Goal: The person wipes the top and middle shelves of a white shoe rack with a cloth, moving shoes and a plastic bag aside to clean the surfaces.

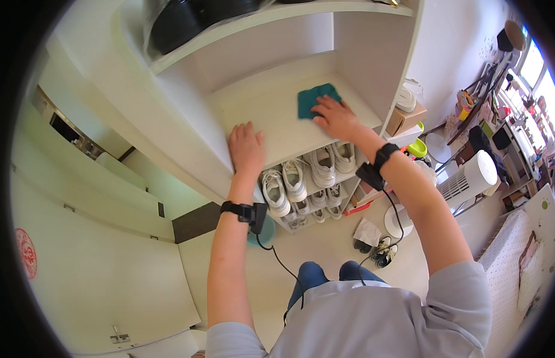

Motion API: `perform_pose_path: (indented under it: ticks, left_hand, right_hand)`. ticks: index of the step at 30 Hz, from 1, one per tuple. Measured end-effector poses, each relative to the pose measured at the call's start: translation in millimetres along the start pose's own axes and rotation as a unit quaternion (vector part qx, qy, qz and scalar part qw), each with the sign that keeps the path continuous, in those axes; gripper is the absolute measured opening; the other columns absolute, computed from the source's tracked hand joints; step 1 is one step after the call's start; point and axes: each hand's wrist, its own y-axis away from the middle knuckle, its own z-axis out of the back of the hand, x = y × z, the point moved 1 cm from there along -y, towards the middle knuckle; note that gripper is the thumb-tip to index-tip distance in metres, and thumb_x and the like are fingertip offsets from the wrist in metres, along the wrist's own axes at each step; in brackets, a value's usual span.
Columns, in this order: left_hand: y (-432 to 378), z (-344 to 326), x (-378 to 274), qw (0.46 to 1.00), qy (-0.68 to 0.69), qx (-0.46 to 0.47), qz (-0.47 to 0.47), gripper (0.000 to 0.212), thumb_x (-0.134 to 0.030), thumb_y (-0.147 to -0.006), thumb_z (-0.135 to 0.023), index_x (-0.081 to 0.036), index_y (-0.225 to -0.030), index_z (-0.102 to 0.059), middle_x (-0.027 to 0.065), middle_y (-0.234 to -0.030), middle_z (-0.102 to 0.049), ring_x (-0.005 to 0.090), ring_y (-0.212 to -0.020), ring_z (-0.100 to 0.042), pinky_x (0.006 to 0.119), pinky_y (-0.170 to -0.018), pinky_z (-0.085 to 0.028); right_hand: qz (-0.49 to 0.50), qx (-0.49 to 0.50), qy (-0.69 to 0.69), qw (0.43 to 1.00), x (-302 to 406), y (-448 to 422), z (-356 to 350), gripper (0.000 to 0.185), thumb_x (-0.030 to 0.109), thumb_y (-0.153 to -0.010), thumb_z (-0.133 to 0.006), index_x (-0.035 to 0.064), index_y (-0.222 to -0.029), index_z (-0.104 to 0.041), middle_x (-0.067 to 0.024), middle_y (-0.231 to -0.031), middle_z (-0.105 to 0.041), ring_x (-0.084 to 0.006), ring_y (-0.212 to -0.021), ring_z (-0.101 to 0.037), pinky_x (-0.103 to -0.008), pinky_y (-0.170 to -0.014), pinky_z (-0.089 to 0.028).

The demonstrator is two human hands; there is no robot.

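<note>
A white shelf board (277,127) with bare wall panels around it lies before me at the level of my hands. My right hand (336,117) presses a teal cloth (314,102) against the board, right of its middle. Part of the cloth is hidden under the fingers and palm. Toward the board's left front corner, my left hand (247,147) rests flat beside the left side panel with nothing in it. Just below the board stand white sneakers (275,190) in a row, with more shoes (319,197) on lower tiers. Each wrist wears a black strap with a cabled device.
Dark shoes in clear plastic (179,27) sit on the shelf above. At the right, a white shoe (406,99) tops a cardboard box (405,120). A white tower fan (467,176) and floor shoes (385,251) stand nearby. A teal basin (263,232) is below my left wrist.
</note>
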Motion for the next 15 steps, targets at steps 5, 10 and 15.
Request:
perform_pose_path:
  ticks: [5,10,15]
  left_hand:
    - [-4,2,-16,0.996,0.082,0.035,0.019,0.043,-0.025,-0.098,-0.051,0.002,-0.131,-0.05,0.0195,-0.134,-0.053,0.0383,-0.13,-0.04,0.049,-0.11,-0.033]
    - [-2,10,-22,0.992,0.125,-0.008,0.021,0.039,-0.022,-0.098,-0.05,0.001,-0.129,-0.052,0.0208,-0.129,-0.054,0.039,-0.127,-0.043,0.047,-0.107,-0.037]
    - [2,17,-15,0.992,0.122,-0.026,0.019,0.036,-0.021,-0.097,-0.051,0.0,-0.126,-0.054,0.0201,-0.124,-0.056,0.0382,-0.122,-0.046,0.048,-0.103,-0.039]
  right_hand:
    - [-0.225,-0.01,0.048,0.973,-13,-64,-10,0.052,0.044,-0.096,-0.045,0.017,-0.14,-0.047,-0.0163,-0.158,-0.026,-0.0329,-0.148,-0.019,-0.0602,-0.116,-0.017]
    - [-0.003,-0.021,-0.071,0.997,35,-100,-39,0.033,0.034,-0.091,-0.053,0.0185,-0.118,-0.063,-0.0085,-0.133,-0.053,-0.0314,-0.126,-0.045,-0.0599,-0.102,-0.035]
    - [0.159,-0.118,-0.062,0.978,84,-87,-41,0.015,0.024,-0.087,-0.057,0.0201,-0.099,-0.064,-0.0015,-0.108,-0.056,-0.0272,-0.111,-0.051,-0.0533,-0.088,-0.042]
